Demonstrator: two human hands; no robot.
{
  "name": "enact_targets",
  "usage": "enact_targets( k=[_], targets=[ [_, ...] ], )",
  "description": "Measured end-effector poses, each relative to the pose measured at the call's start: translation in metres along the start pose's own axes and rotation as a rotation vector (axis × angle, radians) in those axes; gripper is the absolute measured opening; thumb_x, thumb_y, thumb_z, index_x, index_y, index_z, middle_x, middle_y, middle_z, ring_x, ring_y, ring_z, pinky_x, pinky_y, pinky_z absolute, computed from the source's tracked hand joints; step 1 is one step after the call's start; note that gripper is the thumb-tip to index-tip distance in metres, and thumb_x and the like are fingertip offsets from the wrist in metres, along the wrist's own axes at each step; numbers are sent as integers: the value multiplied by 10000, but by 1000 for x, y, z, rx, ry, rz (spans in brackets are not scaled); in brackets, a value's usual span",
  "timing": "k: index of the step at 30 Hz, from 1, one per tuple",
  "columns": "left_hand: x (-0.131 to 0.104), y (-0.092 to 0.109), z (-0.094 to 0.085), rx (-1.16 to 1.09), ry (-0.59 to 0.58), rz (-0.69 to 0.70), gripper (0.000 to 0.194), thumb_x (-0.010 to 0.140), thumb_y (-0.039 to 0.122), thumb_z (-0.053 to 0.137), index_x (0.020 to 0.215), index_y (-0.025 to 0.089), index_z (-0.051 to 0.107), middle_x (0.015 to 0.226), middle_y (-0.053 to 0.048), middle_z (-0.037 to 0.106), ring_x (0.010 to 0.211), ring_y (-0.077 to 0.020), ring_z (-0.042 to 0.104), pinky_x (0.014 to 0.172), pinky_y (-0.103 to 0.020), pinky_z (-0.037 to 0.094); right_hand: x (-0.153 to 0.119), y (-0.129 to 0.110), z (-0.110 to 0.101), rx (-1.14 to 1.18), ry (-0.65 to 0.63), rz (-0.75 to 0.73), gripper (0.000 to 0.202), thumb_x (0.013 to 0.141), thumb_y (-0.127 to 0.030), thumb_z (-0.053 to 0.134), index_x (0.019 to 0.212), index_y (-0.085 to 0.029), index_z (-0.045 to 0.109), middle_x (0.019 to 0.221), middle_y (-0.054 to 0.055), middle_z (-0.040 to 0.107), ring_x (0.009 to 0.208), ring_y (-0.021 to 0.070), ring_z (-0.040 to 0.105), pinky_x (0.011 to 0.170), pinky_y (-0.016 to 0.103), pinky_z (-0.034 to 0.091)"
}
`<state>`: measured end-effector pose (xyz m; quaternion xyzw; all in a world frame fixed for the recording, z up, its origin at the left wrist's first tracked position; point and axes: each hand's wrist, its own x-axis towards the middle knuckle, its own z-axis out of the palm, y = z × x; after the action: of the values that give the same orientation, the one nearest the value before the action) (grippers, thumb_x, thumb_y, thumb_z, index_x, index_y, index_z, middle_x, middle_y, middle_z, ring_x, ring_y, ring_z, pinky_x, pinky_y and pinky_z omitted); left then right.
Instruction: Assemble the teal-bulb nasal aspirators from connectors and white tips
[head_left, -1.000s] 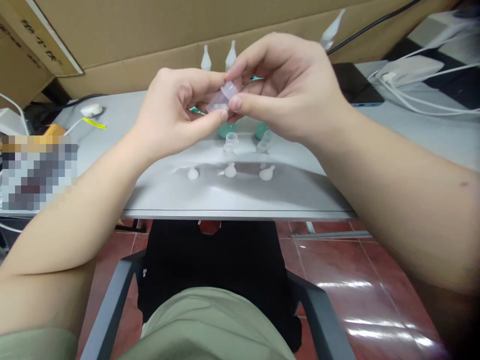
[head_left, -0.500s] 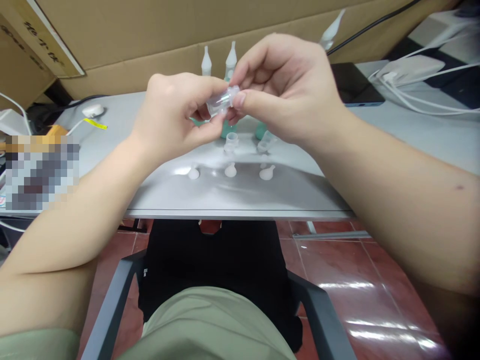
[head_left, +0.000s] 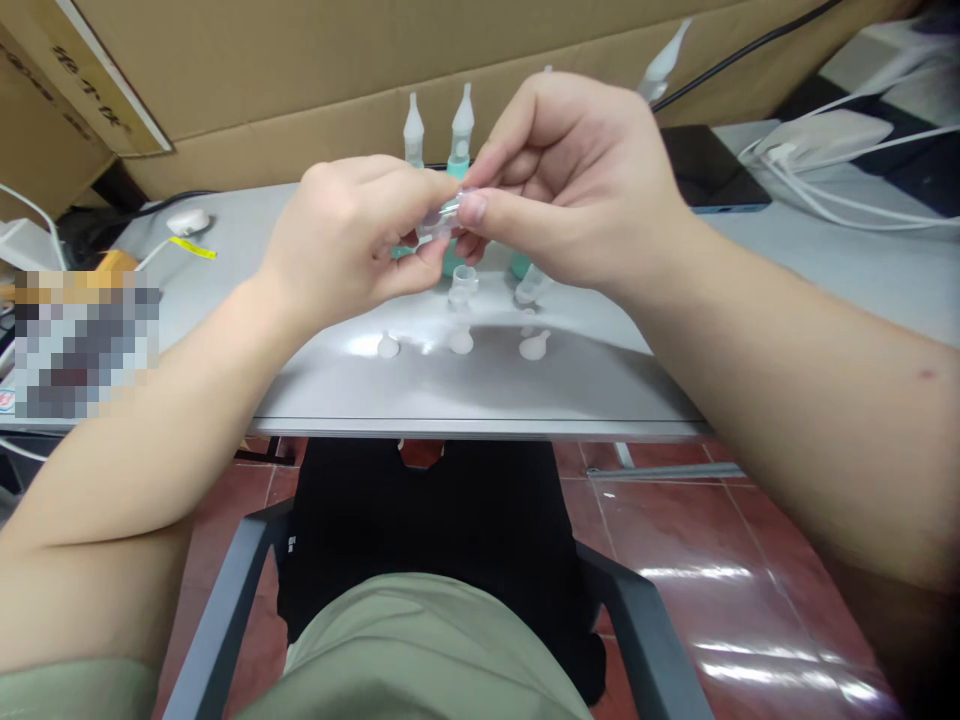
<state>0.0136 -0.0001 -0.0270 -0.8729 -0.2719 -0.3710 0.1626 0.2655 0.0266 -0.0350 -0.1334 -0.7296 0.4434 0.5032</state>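
We pinch a clear plastic sleeve [head_left: 437, 226] above the counter [head_left: 450, 395], fingers of left hand [head_left: 349, 230] and right hand [head_left: 589, 180] closed on it. White-tipped bottles [head_left: 462, 135] behind look assembled; clear plastic pieces [head_left: 463, 288] and white nozzles [head_left: 534, 346] sit loose, seemingly left.

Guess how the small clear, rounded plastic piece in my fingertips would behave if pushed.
The clear piece is likely light: just fingertips pinch it. Bright glints suggest a smooth, possibly slippery surface. Its seemingly curved wall may let it roll.
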Motion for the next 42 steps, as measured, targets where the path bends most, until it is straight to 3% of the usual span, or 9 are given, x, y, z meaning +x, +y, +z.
enact_targets(
  k=[3,6,10,15,20,28,36,42],
  targets=[
    [-4,8,-6,36,80,61,391,1096,335,579,1225,316,948,867,-35,876,820,-247,845,788,-418,640,5,8,-3,68,-69,-55,503,841,-360,1258,879,-309,760,852,-7,856,715,218,841,615,337,680],
    [-4,11,-7,25,127,78,335,1086,332,611,1178,300,931,812,-15,833,784,-230,810,764,-389,613,7,13,-4,85,-68,-81,529,860,-387,1266,880,-299,745,843,0,847,693,218,826,604,345,668],
    [-4,5,-3,-29,118,83,350,1105,376,621,1222,282,937,934,-23,911,845,-209,855,779,-375,626,7,14,-3,78,-41,-101,548,903,-455,1258,882,-282,738,822,-15,833,664,178,801,586,305,643],
    [-5,-1,-3,-68,69,83,340,1140,386,683,1345,302,941,1096,-38,976,904,-208,893,845,-392,675,6,11,-5,92,-48,-80,492,895,-315,1261,904,-249,773,822,-33,835,692,139,825,614,233,652],
    [-1,3,-6,-129,78,84,328,1056,293,723,1268,281,973,1028,-29,986,905,-225,936,808,-354,667,5,8,-5,115,-51,-68,466,894,-249,1245,907,-233,780,826,-28,843,701,138,837,619,218,666],
    [-2,6,-9,-88,39,38,230,1039,304,687,1124,320,901,872,-21,897,857,-247,890,767,-418,643,4,5,-4,102,-65,-36,525,866,-319,1279,879,-237,761,799,-33,814,682,143,819,601,233,677],
    [0,2,-7,-100,78,76,145,974,382,713,1043,332,831,800,-3,843,738,-229,824,655,-396,537,3,2,-2,148,-87,-26,453,886,-185,1228,897,-229,778,812,-42,837,689,118,829,618,197,677],
    [3,9,-4,-139,81,-27,317,995,415,646,1096,339,937,917,-29,919,778,-239,821,754,-427,571,1,-1,-3,74,-67,-55,500,948,-311,1215,958,-236,720,872,-59,822,752,98,839,696,178,681]
  ],
)
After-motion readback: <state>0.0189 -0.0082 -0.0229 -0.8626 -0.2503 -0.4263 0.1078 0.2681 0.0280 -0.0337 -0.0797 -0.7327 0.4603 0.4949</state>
